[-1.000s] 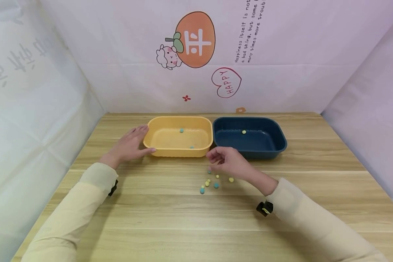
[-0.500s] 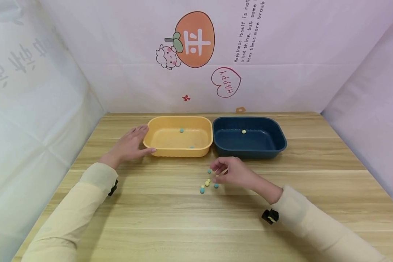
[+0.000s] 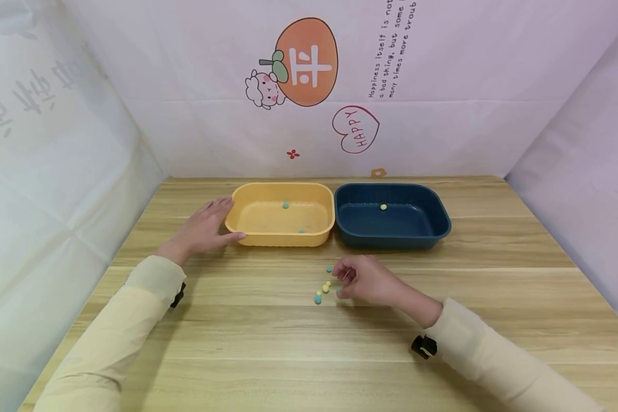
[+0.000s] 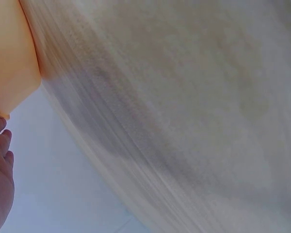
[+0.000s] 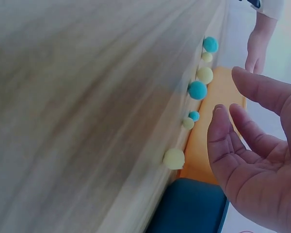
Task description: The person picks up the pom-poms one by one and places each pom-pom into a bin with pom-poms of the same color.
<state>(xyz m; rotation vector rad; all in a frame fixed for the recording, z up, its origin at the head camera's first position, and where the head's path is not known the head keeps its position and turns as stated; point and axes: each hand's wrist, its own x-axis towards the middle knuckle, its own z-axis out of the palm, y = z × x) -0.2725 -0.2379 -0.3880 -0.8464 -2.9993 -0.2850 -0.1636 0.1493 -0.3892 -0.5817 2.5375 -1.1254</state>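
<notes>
My right hand [image 3: 365, 280] hovers low over a loose group of small balls on the table, thumb and index finger apart with nothing between them. Beside its thumb a blue ball [image 3: 339, 290] is partly covered. Left of it lie yellow balls [image 3: 326, 289], another blue ball [image 3: 317, 299] and a smaller blue one [image 3: 329, 269]. A larger yellow ball [image 5: 174, 158], hidden by the hand in the head view, shows in the right wrist view. My left hand [image 3: 201, 229] rests against the left end of the yellow basin [image 3: 283, 240], fingers along its side, thumb at the front rim.
A dark blue basin [image 3: 391, 242] stands right beside the yellow one, with a yellow ball [image 3: 383, 207] inside. Blue balls [image 3: 285, 205] lie in the yellow basin. White printed cloth [image 3: 195, 131] closes off the wooden table [image 3: 247, 355] behind and at both sides.
My right hand has drawn back from the front of the basins toward the table's near side and lowered over the balls. The left hand has stayed in place.
</notes>
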